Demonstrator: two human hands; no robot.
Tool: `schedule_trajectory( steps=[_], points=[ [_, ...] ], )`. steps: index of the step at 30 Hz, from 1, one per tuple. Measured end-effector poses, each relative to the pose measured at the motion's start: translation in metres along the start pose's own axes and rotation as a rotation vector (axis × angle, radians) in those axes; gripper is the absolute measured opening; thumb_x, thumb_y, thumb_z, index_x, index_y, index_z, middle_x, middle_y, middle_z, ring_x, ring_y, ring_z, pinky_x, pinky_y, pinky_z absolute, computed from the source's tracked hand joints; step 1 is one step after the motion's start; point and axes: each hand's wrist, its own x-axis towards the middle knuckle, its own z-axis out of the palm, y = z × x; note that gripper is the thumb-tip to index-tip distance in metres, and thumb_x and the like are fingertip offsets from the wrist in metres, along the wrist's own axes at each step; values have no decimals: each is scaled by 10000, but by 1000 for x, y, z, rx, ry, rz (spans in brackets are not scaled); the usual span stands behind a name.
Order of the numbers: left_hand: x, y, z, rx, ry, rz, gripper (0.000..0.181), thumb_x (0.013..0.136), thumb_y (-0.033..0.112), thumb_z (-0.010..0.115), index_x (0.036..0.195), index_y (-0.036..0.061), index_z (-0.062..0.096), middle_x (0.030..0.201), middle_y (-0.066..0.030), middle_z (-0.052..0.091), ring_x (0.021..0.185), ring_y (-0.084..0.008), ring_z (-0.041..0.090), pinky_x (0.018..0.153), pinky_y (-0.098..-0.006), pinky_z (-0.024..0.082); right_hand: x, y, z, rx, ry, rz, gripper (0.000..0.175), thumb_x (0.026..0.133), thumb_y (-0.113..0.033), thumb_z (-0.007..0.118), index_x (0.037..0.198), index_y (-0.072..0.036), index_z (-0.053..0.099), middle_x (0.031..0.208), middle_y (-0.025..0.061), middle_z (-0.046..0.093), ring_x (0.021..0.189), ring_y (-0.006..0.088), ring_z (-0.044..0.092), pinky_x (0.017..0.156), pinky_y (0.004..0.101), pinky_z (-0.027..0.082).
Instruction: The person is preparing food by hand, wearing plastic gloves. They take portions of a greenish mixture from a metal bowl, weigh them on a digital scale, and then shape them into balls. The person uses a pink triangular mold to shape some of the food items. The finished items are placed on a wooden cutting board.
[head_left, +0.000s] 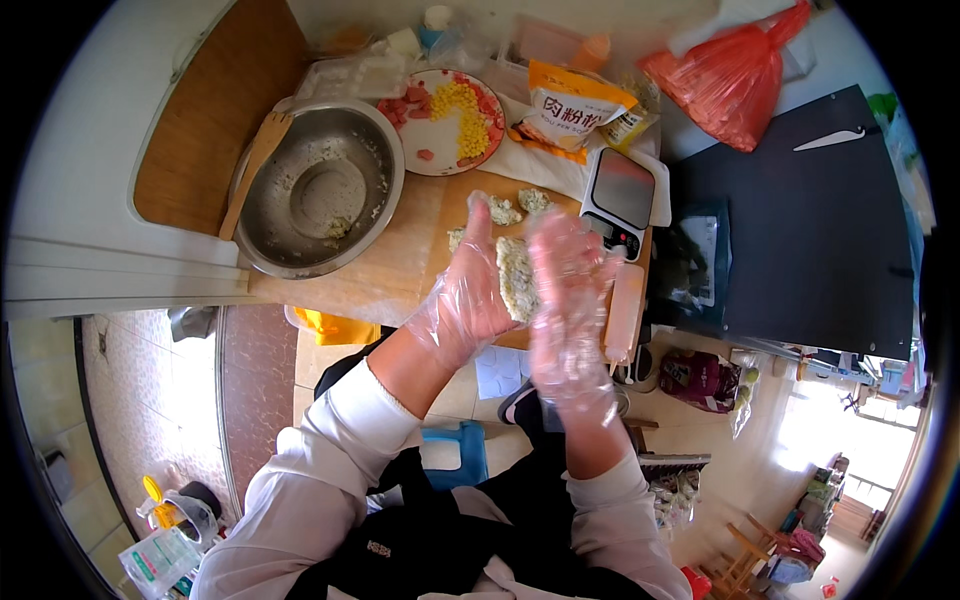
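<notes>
A pale, green-flecked patty, apparently of sticky rice, stands on edge between my two palms. My left hand, in a clear plastic glove, cups it from the left with the thumb raised. Motion blurs my gloved right hand at the patty's right side; whether it touches cannot be made out. Beyond my hands, two similar lumps, the left one and the right one, lie on the wooden board. Part of a third lump shows behind my left thumb.
At the left sits a steel bowl with mixture residue and a wooden fork-spatula. A plate bears corn and diced pink meat. Nearby are a food packet, a kitchen scale, a squeeze bottle and a black surface.
</notes>
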Motion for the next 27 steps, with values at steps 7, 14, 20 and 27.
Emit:
schedule_trajectory(
  steps=[7, 14, 20, 27],
  points=[
    [-1, -9, -6, 20, -12, -151, 1001, 856, 798, 228, 1415, -22, 361, 1371, -211, 482, 1225, -317, 531, 1042, -446, 437, 5, 31, -30, 316, -260, 237, 311, 864, -180, 678, 1142, -41, 657, 1462, 201, 430, 1417, 370, 297, 1132, 517, 165],
    [-8, 3, -5, 300, 209, -122, 971, 879, 749, 361, 1434, -46, 313, 1382, -228, 461, 1249, -323, 508, 1022, -439, 457, -3, 39, -22, 914, -130, 779, 238, 836, -73, 706, 1044, 10, 626, 954, 73, 659, 864, 125, 621, 790, 252, 494],
    [-20, -1, 13, 1399, 509, -23, 507, 855, 361, 704, 1178, -24, 628, 998, -108, 680, 858, -126, 653, 808, -248, 527, -8, 60, -18, 997, -15, 1001, 295, 842, -134, 715, 1083, 5, 617, 992, 69, 648, 936, 129, 596, 871, 282, 458],
    [-19, -3, 22, 1589, 621, -44, 261, 842, 179, 702, 976, -44, 694, 811, -78, 700, 728, -93, 649, 699, -208, 527, -11, 60, -15, 874, -113, 961, 409, 823, -174, 739, 1156, 27, 613, 1063, 93, 652, 1003, 162, 587, 895, 290, 441]
  ],
)
